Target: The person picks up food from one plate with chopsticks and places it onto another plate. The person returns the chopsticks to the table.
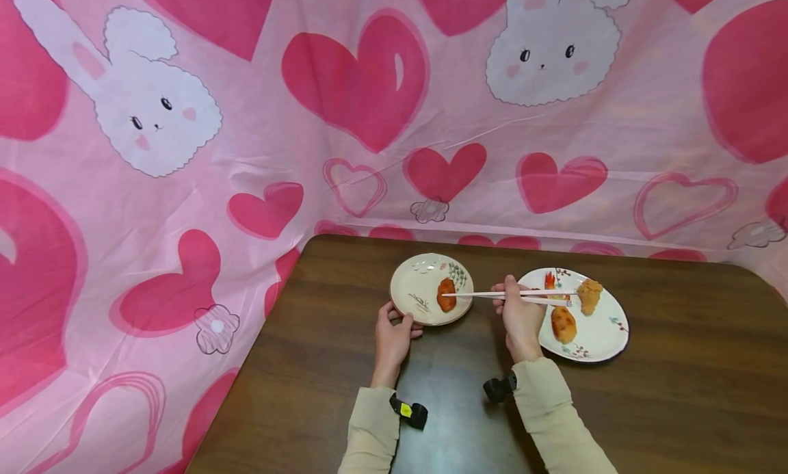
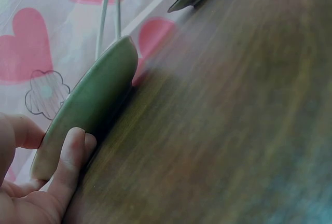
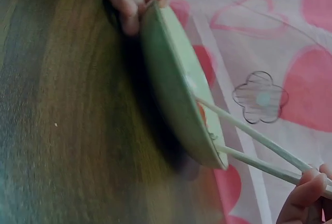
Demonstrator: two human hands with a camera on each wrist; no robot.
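Observation:
My left hand (image 1: 394, 334) grips the near left rim of a small round cream plate (image 1: 409, 286), thumb and fingers at its edge. On that plate lies a reddish-brown glazed piece of food (image 1: 446, 295). A pair of white chopsticks (image 3: 254, 134) is held in my right hand (image 1: 522, 318), pointing left. Their tips reach over the plate, one overlapping the glazed piece in the head view. In the right wrist view the plate's wall (image 3: 168, 92) hides most of the food.
Right of my right hand stands a larger oval plate (image 1: 606, 334). It carries a crumbed fried piece (image 1: 589, 296), a golden-brown oval piece (image 1: 563, 325) and a red-tipped item (image 1: 550, 280). Behind the brown wooden table (image 1: 695, 364) hangs a pink cloth (image 1: 363, 84) with hearts and rabbits.

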